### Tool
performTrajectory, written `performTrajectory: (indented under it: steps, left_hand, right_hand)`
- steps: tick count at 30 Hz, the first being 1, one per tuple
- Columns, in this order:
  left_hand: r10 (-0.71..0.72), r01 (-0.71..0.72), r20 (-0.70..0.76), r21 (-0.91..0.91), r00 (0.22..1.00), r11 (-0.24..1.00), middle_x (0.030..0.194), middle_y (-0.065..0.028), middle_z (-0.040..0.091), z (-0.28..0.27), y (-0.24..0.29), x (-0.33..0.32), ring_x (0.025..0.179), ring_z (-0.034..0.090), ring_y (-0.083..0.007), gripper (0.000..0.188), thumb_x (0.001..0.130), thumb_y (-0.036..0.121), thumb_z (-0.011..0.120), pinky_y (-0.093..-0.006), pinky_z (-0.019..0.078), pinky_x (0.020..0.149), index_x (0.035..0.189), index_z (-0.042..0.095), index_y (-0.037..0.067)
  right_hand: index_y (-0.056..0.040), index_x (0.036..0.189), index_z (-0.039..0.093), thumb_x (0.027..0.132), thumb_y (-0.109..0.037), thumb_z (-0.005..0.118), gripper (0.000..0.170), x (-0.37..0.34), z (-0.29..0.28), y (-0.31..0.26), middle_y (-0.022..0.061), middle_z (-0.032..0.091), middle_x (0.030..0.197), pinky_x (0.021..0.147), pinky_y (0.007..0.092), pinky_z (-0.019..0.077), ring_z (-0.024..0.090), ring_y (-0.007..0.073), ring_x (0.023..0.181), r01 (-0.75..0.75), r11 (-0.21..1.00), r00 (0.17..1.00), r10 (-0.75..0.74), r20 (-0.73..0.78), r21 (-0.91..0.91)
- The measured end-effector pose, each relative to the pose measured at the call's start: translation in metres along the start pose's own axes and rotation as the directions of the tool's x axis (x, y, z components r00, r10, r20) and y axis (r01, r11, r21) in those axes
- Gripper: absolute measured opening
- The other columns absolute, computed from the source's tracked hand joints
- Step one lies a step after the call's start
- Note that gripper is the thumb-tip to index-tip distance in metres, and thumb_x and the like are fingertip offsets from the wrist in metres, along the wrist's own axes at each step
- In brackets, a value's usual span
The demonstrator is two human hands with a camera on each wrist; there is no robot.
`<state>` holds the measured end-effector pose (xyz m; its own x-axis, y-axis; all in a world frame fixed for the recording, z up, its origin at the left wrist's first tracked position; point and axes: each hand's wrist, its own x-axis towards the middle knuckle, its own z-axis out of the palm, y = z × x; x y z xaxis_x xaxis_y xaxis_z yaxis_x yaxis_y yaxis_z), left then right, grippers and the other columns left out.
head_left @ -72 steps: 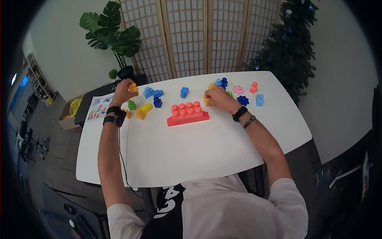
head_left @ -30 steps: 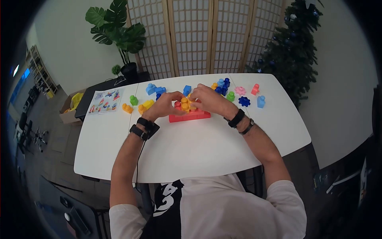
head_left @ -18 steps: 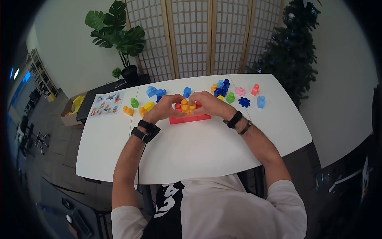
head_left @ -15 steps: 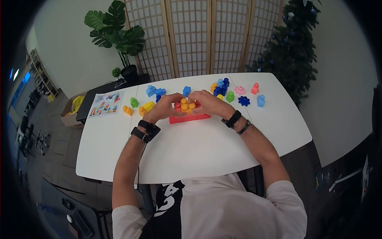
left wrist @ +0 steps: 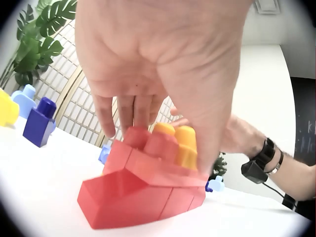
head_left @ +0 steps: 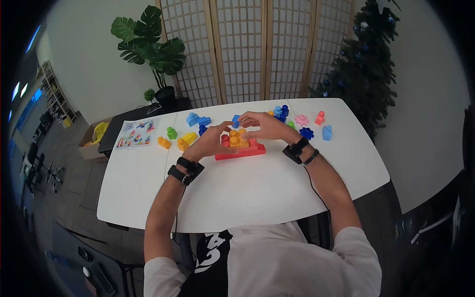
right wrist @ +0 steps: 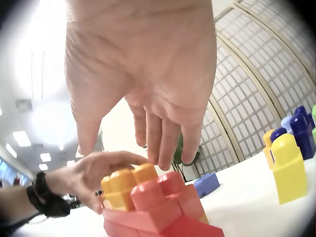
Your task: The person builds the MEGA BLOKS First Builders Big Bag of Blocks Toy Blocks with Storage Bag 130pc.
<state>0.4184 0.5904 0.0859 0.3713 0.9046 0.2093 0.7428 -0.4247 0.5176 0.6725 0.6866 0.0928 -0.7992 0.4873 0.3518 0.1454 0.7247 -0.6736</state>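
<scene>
A red base [head_left: 240, 153] carries red studded bricks [right wrist: 148, 195], with orange bricks [head_left: 239, 140] sitting on the middle of them. My left hand [head_left: 208, 141] is around the left end, fingers behind and thumb in front; in the left wrist view the left hand [left wrist: 163, 64] looks loose, and whether its thumb touches the bricks is hard to tell. Above the right end, my right hand [head_left: 269, 127] is spread. The right wrist view shows the right hand [right wrist: 143, 74] apart from the bricks, its fingers hanging extended and holding nothing.
Yellow [head_left: 189, 137], green [head_left: 171, 132] and blue bricks lie back left, beside a printed sheet [head_left: 136, 134]. Behind the red base is a blue brick [head_left: 236, 120]. Blue bricks, a pink gear [head_left: 301, 120], a dark blue gear [head_left: 307, 133] and a red piece [head_left: 320, 117] are at right.
The orange pieces from both hands now sit on the red bricks. Both hands came together there from the sides; most recently the right hand drew away to the right and its fingers spread.
</scene>
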Motion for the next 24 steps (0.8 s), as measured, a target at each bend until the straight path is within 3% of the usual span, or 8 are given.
performTrajectory:
  steps: [3, 5, 6, 8, 14, 17, 21, 24]
  left_hand:
    - [0.09, -0.094, -0.171, -0.017, 0.981, 0.995, 0.145, -0.0224, 0.064, -0.014, -0.018, -0.009, 0.133, 0.064, -0.0331, 0.098, 0.082, 0.041, 0.093, -0.0465, 0.0505, 0.112, 0.159, 0.044, 0.004]
    - [-0.046, 0.029, -0.228, -0.074, 0.973, 0.997, 0.146, -0.0194, 0.063, -0.041, -0.029, -0.013, 0.136, 0.062, -0.03, 0.075, 0.097, 0.043, 0.08, -0.0446, 0.0528, 0.11, 0.155, 0.052, 0.004]
    - [-0.073, 0.04, -0.262, -0.131, 0.962, 0.991, 0.139, -0.0213, 0.068, -0.057, -0.034, -0.017, 0.127, 0.068, -0.0307, 0.069, 0.097, 0.046, 0.079, -0.041, 0.0567, 0.102, 0.146, 0.06, 0.001]
    - [-0.123, 0.112, -0.317, -0.054, 0.94, 0.992, 0.116, -0.0188, 0.077, -0.08, -0.06, -0.03, 0.104, 0.076, -0.0264, 0.056, 0.095, 0.04, 0.083, -0.0375, 0.0614, 0.088, 0.131, 0.07, 0.0]
    - [-0.293, 0.36, -0.325, 0.168, 0.899, 0.918, 0.086, -0.0147, 0.08, -0.092, -0.09, -0.078, 0.079, 0.078, -0.0241, 0.041, 0.088, 0.035, 0.089, -0.0324, 0.0615, 0.073, 0.103, 0.08, -0.001]
    - [-0.352, 0.412, -0.305, 0.164, 0.885, 0.896, 0.085, -0.0152, 0.079, -0.085, -0.096, -0.086, 0.076, 0.078, -0.0227, 0.041, 0.083, 0.034, 0.093, -0.0313, 0.06, 0.07, 0.101, 0.081, -0.001]
    - [-0.241, 0.327, -0.321, 0.25, 0.916, 0.912, 0.084, -0.0133, 0.079, -0.07, -0.109, -0.089, 0.074, 0.077, -0.0223, 0.037, 0.081, 0.028, 0.093, -0.0317, 0.0603, 0.07, 0.099, 0.081, -0.001]
    - [-0.235, 0.322, -0.324, 0.247, 0.916, 0.914, 0.085, -0.0127, 0.08, -0.076, -0.107, -0.091, 0.074, 0.077, -0.0223, 0.031, 0.082, 0.023, 0.091, -0.0316, 0.0612, 0.071, 0.098, 0.08, -0.001]
  right_hand:
    - [0.0011, 0.125, 0.07, 0.096, -0.026, 0.08, 0.041, 0.005, -0.03, 0.012, 0.0204, 0.076, 0.12, 0.098, 0.0359, 0.058, 0.074, 0.0274, 0.112, -0.12, 0.981, 0.988, 0.132, -0.076, 0.151]
    - [0.0024, 0.119, 0.073, 0.098, -0.026, 0.075, 0.035, 0.006, -0.049, 0.022, 0.0199, 0.076, 0.118, 0.096, 0.0401, 0.0589, 0.074, 0.0306, 0.108, -0.283, 0.932, 0.952, 0.244, -0.187, -0.227]
    - [0.0024, 0.119, 0.073, 0.098, -0.026, 0.075, 0.035, 0.003, -0.052, 0.04, 0.0199, 0.076, 0.118, 0.096, 0.0401, 0.0589, 0.074, 0.0306, 0.108, -0.287, 0.932, 0.951, 0.249, -0.186, -0.22]
    - [0.0024, 0.111, 0.075, 0.096, -0.023, 0.072, 0.029, -0.001, -0.051, 0.091, 0.0196, 0.076, 0.115, 0.094, 0.0454, 0.059, 0.073, 0.0358, 0.105, -0.239, 0.73, 0.951, 0.042, -0.306, -0.641]
    - [-0.0008, 0.101, 0.078, 0.087, -0.023, 0.078, 0.026, 0.007, -0.045, 0.111, 0.0204, 0.075, 0.112, 0.096, 0.0472, 0.0579, 0.071, 0.0381, 0.111, -0.428, 0.645, 0.902, 0.345, -0.258, -0.633]
    - [-0.0013, 0.101, 0.078, 0.086, -0.02, 0.08, 0.024, 0.007, -0.038, 0.117, 0.0201, 0.076, 0.107, 0.096, 0.0474, 0.0581, 0.071, 0.0377, 0.108, -0.367, 0.695, 0.928, 0.225, -0.297, -0.618]
    - [-0.0011, 0.102, 0.078, 0.085, -0.018, 0.082, 0.024, 0.011, -0.043, 0.093, 0.0209, 0.076, 0.105, 0.095, 0.0458, 0.0584, 0.072, 0.038, 0.104, -0.331, 0.723, 0.938, 0.181, -0.297, -0.607]
    - [0.0008, 0.107, 0.077, 0.088, -0.016, 0.082, 0.027, 0.011, -0.053, 0.067, 0.0219, 0.077, 0.106, 0.092, 0.0414, 0.0599, 0.074, 0.0356, 0.101, -0.274, 0.862, 0.948, 0.168, -0.269, -0.427]
